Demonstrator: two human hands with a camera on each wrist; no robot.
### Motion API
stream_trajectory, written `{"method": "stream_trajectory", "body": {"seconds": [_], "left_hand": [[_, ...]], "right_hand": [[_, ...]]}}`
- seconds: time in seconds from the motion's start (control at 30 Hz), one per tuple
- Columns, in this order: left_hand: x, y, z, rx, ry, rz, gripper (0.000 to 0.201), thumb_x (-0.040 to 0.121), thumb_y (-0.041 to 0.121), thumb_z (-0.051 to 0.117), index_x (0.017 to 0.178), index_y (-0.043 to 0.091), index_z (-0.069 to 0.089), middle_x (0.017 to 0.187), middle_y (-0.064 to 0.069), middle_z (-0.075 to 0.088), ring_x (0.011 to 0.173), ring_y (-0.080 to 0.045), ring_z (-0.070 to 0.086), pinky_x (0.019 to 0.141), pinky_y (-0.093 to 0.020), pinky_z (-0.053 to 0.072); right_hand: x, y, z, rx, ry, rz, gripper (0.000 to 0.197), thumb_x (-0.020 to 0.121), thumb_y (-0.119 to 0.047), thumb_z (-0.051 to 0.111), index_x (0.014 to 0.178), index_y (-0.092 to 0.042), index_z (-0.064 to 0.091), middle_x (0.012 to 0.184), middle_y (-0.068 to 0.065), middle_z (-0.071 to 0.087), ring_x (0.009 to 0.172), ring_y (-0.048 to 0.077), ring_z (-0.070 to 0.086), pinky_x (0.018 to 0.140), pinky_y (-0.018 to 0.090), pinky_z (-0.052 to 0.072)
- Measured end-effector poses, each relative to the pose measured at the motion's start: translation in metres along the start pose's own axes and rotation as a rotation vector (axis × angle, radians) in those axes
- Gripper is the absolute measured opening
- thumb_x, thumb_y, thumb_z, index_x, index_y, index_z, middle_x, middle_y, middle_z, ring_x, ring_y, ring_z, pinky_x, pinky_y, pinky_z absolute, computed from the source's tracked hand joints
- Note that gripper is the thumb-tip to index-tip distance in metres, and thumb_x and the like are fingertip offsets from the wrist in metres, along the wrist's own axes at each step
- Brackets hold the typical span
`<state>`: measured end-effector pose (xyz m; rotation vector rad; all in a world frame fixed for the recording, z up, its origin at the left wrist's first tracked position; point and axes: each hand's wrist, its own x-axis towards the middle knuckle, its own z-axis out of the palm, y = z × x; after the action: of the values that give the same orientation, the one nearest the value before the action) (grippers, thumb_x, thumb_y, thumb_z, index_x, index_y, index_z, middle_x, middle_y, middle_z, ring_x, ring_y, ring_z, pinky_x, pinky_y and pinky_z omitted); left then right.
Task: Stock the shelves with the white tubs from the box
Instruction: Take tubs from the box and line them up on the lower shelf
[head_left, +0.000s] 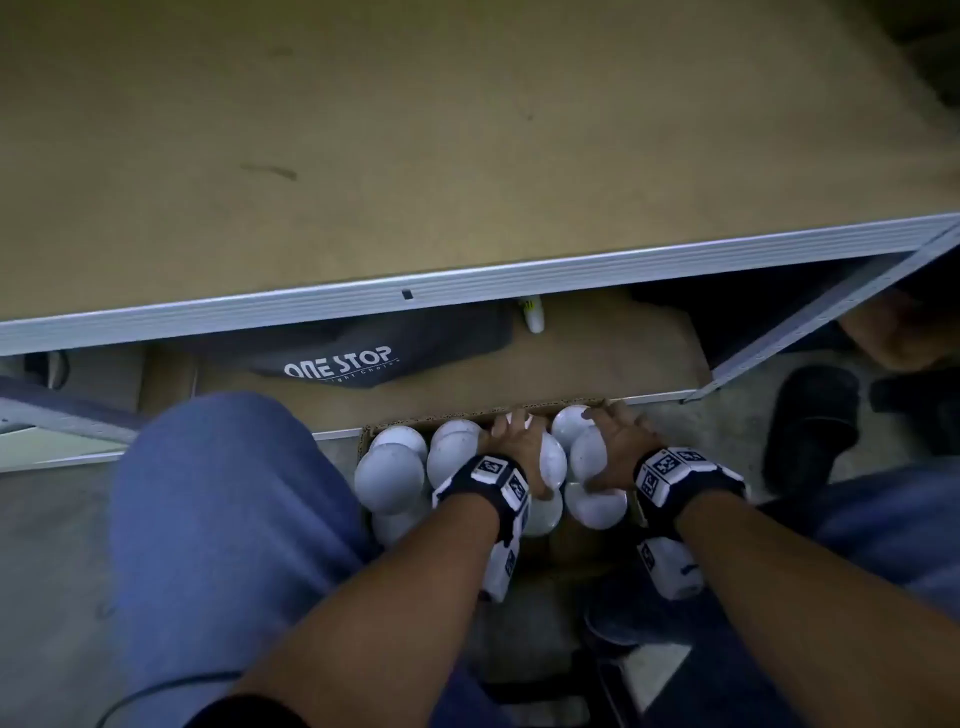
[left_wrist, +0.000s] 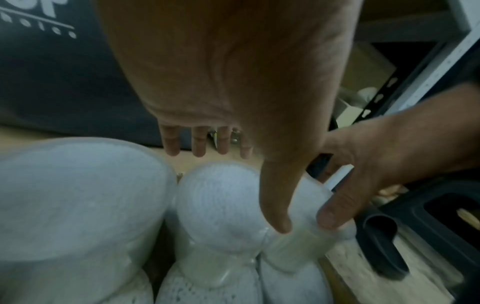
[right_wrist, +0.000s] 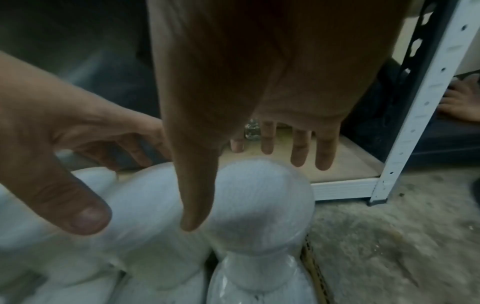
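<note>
Crammed between knee (head_left: 228, 499) and shelf edge (head_left: 467, 283): box (head_left: 467, 415) of white tubs (head_left: 389, 475) on floor. Left hand (head_left: 514, 447) and right hand (head_left: 618, 447) spread loosely over tub tops, grasping nothing.

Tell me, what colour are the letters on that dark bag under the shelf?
White. The bag reads "ONE STOP" in white letters, clearest in the head view.
</note>
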<state>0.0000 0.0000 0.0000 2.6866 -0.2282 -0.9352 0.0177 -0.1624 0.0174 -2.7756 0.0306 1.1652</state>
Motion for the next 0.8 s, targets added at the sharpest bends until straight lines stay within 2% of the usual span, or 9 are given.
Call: {"method": "stream_trajectory", "body": {"seconds": [0.17,0.33,0.6,0.7,0.8], "left_hand": [[0.003,0.01,0.013,0.085,-0.007,0.002,0.096,0.056,0.048,0.08,0.135,0.026,0.03,0.134,-0.002,0.035,0.124,-0.028,0.037,0.1,-0.043,0.038],[0.007,0.01,0.017,0.118,-0.016,-0.013,0.089,0.062,0.036,0.078,0.136,0.024,0.03,0.136,-0.003,0.031,0.126,-0.03,0.033,0.099,-0.044,0.037],[0.001,0.016,0.0,0.036,-0.059,-0.039,0.088,0.064,0.029,0.079,0.136,0.022,0.03,0.139,-0.003,0.029,0.131,-0.03,0.029,0.102,-0.044,0.037],[-0.006,0.019,-0.018,0.011,-0.054,-0.029,0.089,0.059,0.029,0.081,0.133,0.021,0.033,0.137,-0.004,0.03,0.13,-0.031,0.03,0.101,-0.045,0.038],[-0.015,0.022,-0.041,-0.027,-0.046,-0.015,0.091,0.052,0.033,0.083,0.129,0.022,0.037,0.132,-0.003,0.034,0.126,-0.032,0.034,0.1,-0.049,0.041]], "right_hand": [[0.01,0.0,0.009,-0.097,-0.114,-0.002,0.11,0.06,-0.047,0.081,0.146,-0.037,0.013,0.158,0.006,0.005,0.141,0.036,0.022,0.11,0.048,0.032],[0.01,-0.004,0.015,-0.15,-0.054,-0.015,0.102,0.064,-0.042,0.081,0.144,-0.031,0.02,0.154,0.007,0.011,0.138,0.036,0.024,0.107,0.049,0.036],[-0.007,-0.006,-0.001,-0.085,-0.068,-0.016,0.103,0.063,-0.036,0.083,0.145,-0.03,0.021,0.158,0.007,0.002,0.14,0.038,0.02,0.108,0.047,0.036],[-0.021,-0.012,-0.016,-0.079,-0.035,-0.021,0.102,0.06,-0.038,0.083,0.143,-0.025,0.025,0.151,0.006,0.018,0.137,0.032,0.028,0.108,0.044,0.039],[-0.041,-0.018,-0.035,-0.128,0.039,-0.071,0.083,0.068,-0.038,0.077,0.138,-0.021,0.034,0.141,0.003,0.035,0.133,0.027,0.033,0.11,0.045,0.034]]}}
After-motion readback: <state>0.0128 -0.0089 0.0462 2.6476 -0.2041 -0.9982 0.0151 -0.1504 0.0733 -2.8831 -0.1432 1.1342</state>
